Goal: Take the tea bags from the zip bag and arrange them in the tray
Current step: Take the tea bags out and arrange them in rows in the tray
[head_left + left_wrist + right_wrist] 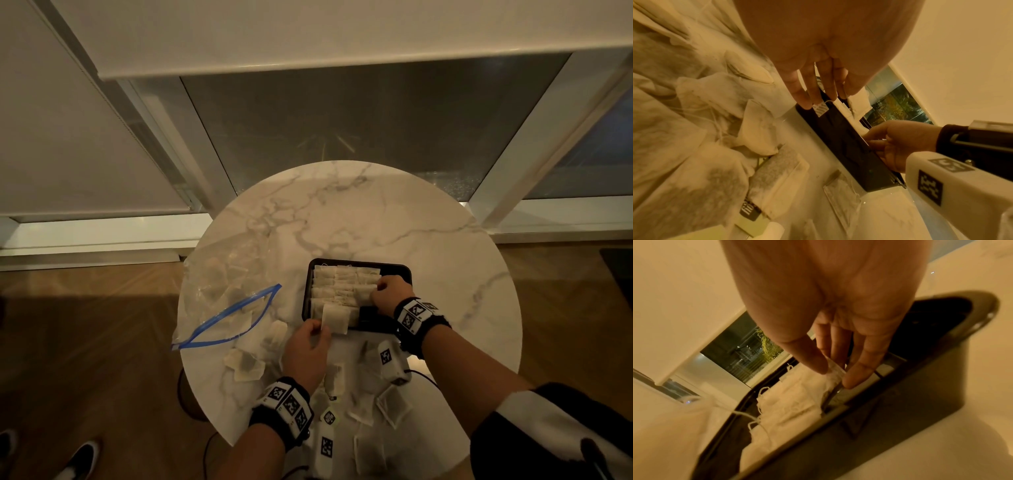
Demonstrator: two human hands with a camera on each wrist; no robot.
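Tea bag [335, 319] beside left grip [306, 353]

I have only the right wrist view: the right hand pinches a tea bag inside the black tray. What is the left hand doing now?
Observer: The left hand holds another tea bag at the near-left corner of the tray.
Operator: Is the zip bag empty?
Observer: No. The zip bag lies open on the left of the tray, and a few bags show inside it.
Operator: Are there bags anywhere else?
Observer: Yes. Many loose tea bags lie on the marble table, on the person's side of the tray.
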